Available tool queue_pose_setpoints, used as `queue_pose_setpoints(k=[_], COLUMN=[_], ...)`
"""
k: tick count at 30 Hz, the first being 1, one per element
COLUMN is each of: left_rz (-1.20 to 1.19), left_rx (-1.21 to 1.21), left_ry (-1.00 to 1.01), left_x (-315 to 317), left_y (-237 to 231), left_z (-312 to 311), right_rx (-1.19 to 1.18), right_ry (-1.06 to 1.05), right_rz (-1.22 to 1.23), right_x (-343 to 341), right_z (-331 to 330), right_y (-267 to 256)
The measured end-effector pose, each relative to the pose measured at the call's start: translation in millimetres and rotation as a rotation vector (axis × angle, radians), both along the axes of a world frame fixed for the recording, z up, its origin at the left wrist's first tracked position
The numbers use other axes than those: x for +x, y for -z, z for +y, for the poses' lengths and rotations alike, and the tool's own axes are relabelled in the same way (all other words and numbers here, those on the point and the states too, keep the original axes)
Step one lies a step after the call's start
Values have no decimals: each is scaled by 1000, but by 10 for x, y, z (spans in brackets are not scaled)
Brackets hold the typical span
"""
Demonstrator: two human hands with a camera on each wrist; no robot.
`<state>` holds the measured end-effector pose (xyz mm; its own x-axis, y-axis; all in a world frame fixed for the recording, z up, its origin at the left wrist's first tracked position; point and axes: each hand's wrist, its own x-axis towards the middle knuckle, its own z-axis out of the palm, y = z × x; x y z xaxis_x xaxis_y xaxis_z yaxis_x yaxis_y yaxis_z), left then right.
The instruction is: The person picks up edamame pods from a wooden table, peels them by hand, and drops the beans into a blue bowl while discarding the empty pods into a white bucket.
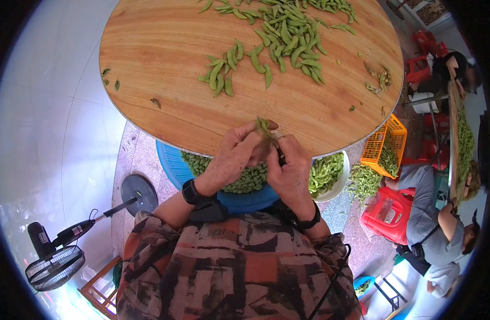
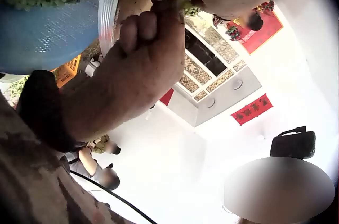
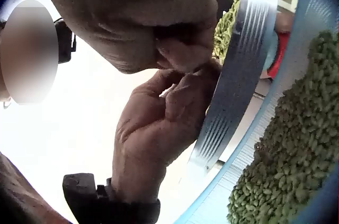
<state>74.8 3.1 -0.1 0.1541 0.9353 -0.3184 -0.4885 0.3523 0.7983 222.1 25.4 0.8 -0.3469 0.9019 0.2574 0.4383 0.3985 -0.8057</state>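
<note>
Pinching a green pod — the left hand and right hand meet, fingers curled, by the table.

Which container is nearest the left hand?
The large blue basin, below that hand, holding shelled beans; the white bowl and orange crate, farther right, hold pods.

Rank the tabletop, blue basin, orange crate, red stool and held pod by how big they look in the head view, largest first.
1. Tabletop
2. Blue basin
3. Orange crate and red stool: too alike to rank
4. Held pod
</note>
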Motion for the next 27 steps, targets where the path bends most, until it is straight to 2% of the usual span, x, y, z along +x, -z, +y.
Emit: queue_pose_setpoints(k=[1, 2, 3, 6, 8, 10, 14, 16, 18, 19, 20, 21, 22, 24, 27], left_rz=[-44, -44, -13, 72, 125, 301, 230, 231, 194, 159, 157, 104, 50, 84, 123], left_rx=[6, 6, -10, -22, -21, 98, 123, 26, 22, 15, 14, 24, 33, 45, 56], left_ry=[-8, -8, -46, -74, -69, -37, -111, -77, -18, 41, 39, -3, -47, -66, -100], left_x=[1, 9, 24, 9, -13, -16, 5, -70, -165, -188, -175, -143, -115, -87, -34], left_y=[12, 0, -32, -41, -16, 18, -16, -31, -24, -18, -2, 19, 34, 46, 13], left_z=[1, 1, 4, 1, -15, -40, -39, -32, -24, -25, -26, -17, -13, -11, -21], right_rx=[0, -109, -218, -340, -266, -193, -119, -96, -521, -522, -635, -747, -749, -53, 31], right_ry=[0, -9, -16, -38, -24, -10, -45, -73, -96, -97, -88, -77, -79, -15, 8], right_rz=[0, 46, 93, 155, 126, 97, 108, 115, 178, 176, 209, 244, 244, 95, 47], right_x=[33, 66, 87, 110, 88, 53, 48, 101, 164, 162, 154, 148, 112, -10, -68], right_z=[23, 50, 67, 80, 54, 28, 27, 45, 61, 63, 65, 68, 47, -17, -45], right_y=[-17, -32, -47, -91, -78, -83, -112, -101, -70, -77, -87, -92, -82, -46, -14])
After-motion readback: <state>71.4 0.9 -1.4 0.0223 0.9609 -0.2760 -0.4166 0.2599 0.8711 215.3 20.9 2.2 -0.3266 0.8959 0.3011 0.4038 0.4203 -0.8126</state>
